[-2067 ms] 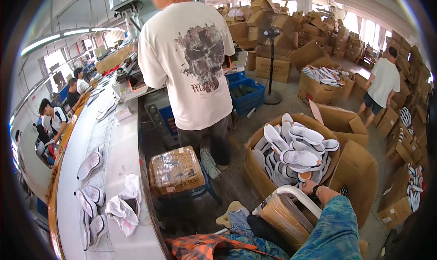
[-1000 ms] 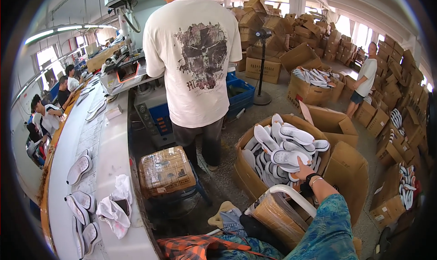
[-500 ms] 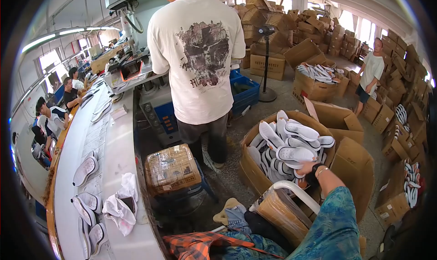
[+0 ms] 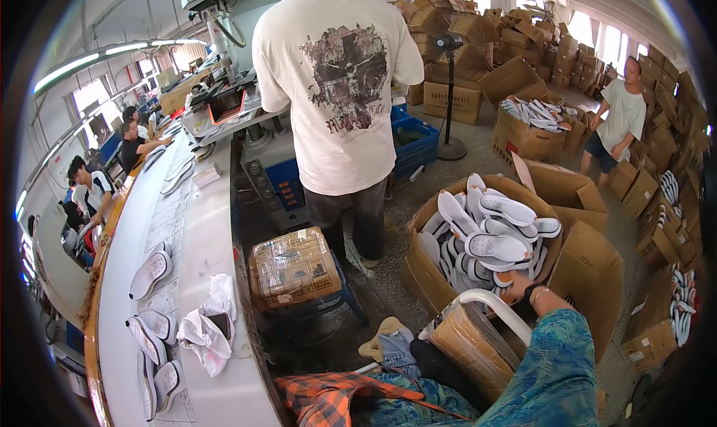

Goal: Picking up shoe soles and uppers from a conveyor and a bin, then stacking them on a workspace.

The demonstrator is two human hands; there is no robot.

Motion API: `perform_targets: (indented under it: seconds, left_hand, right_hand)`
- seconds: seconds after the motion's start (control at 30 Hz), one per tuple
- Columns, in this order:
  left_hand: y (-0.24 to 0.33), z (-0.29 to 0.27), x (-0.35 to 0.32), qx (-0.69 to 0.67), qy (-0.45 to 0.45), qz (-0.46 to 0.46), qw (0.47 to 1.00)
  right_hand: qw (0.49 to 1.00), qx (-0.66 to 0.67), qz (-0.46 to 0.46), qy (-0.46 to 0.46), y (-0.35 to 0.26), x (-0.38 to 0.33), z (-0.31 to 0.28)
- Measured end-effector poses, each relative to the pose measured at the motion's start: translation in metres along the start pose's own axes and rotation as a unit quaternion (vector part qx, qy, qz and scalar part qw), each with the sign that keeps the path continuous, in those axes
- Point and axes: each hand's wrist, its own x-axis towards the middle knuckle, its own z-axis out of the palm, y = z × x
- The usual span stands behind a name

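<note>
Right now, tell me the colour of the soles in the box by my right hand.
White, seen in the head view: soles, box, right hand.

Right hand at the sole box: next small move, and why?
Probably close the fingers on the nearest white sole and lift it. The right hand is at the near rim of the open cardboard box, under the piled soles; whether it grips one already is hidden.

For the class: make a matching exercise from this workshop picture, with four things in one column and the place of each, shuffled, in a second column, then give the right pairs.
Things
1. white shoe soles
2. white cloth
3. wrapped bundle
4. standing fan

Places
A. on the long white table
B. piled in the open cardboard box by the right hand
C. on the floor beside the blue crate
D. on a low stand behind the person in the white shirt

Pairs: 1-B, 2-A, 3-D, 4-C
</note>
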Motion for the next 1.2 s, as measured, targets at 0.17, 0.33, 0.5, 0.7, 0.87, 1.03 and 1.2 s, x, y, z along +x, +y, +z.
perform_targets:
  seconds: [0.17, 0.33, 0.5, 0.7, 0.87, 1.03, 1.2]
  left_hand:
    - [0.042, -0.012, -0.019, -0.095, -0.054, 0.006, 0.994]
    - [0.02, 0.001, 0.012, -0.049, -0.009, 0.088, 0.995]
    - [0.015, 0.004, 0.021, -0.061, -0.013, 0.082, 0.995]
    - [0.008, 0.006, 0.003, -0.08, -0.018, 0.045, 0.996]
    - [0.03, -0.007, -0.016, 0.002, -0.03, -0.019, 0.999]
    - [0.007, 0.002, 0.0, 0.054, -0.003, 0.014, 0.998]
    - [0.007, 0.003, 0.001, 0.059, -0.015, -0.002, 0.998]
  right_hand:
    - [0.974, -0.099, -0.115, -0.169, 0.091, 0.035, 0.1]
    - [0.981, -0.064, -0.09, -0.157, 0.11, 0.023, 0.119]
    - [0.983, -0.055, -0.084, -0.155, 0.096, 0.016, 0.125]
    - [0.98, -0.076, -0.091, -0.159, 0.066, 0.02, 0.115]
    - [0.979, -0.083, -0.087, -0.162, 0.051, 0.014, 0.11]
    - [0.98, -0.09, -0.076, -0.159, 0.044, 0.005, 0.098]
    - [0.98, -0.1, -0.072, -0.159, 0.028, 0.003, 0.09]
